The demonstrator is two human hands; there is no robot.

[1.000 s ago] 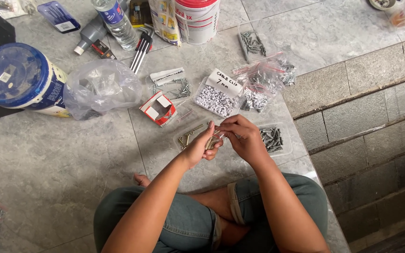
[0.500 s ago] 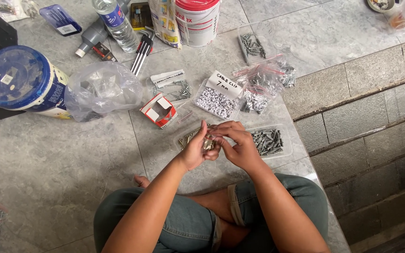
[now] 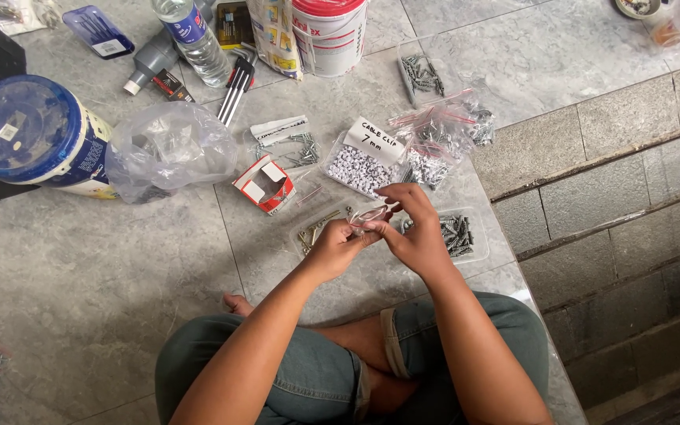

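- Small clear bag (image 3: 369, 216) is pinched between left hand (image 3: 334, 248) and right hand (image 3: 415, 232), above the knees; contents too small to tell.
- Risk: bag may slip and spill, being thin and held by fingertips only.
- Behind the bag: labelled bag of white clips (image 3: 360, 161).
- Right of it: tray of dark screws (image 3: 458, 234).

My arms are bare from the elbows down, with no sleeves, watch or bracelet on them, and no rings show on my left hand (image 3: 336, 248) or my right hand (image 3: 415, 232). I wear faded grey-green denim shorts (image 3: 308, 378), the hems rolled into a thick cuff above each knee. My legs are bare below them, and one bare foot (image 3: 234, 303) shows.
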